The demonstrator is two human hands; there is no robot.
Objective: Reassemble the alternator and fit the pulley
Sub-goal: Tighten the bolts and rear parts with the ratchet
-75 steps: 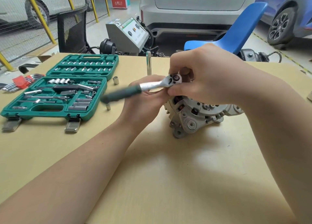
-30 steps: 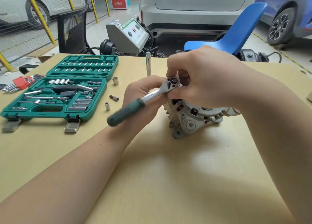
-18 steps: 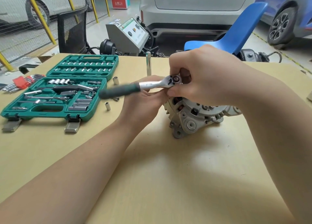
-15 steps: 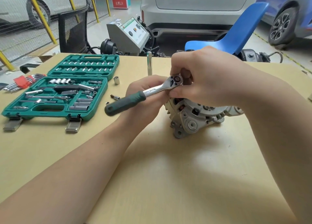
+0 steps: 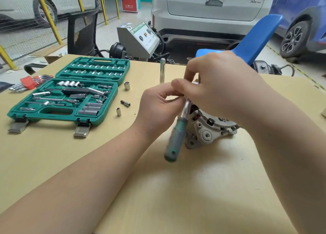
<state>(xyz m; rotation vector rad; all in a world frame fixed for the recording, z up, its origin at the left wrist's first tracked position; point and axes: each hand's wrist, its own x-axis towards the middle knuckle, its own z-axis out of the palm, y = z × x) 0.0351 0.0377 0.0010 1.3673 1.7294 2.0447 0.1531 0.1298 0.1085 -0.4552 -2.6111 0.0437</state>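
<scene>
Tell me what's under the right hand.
The right hand covers the head of the green-handled ratchet atop the grey metal alternator. The socket and fastener are hidden.

Single head-worn view, forward and down, close over the table (image 5: 53, 154), edges perhaps wide-angle-warped

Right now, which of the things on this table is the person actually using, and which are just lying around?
In use:
- silver metal alternator
- green-handled ratchet wrench
- left hand, its fingers at the wrench shaft
- right hand, over the wrench head

Lying about:
- open green plastic socket case
- three loose small metal sockets
- upright steel extension bar
- red-holdered hex keys
</scene>
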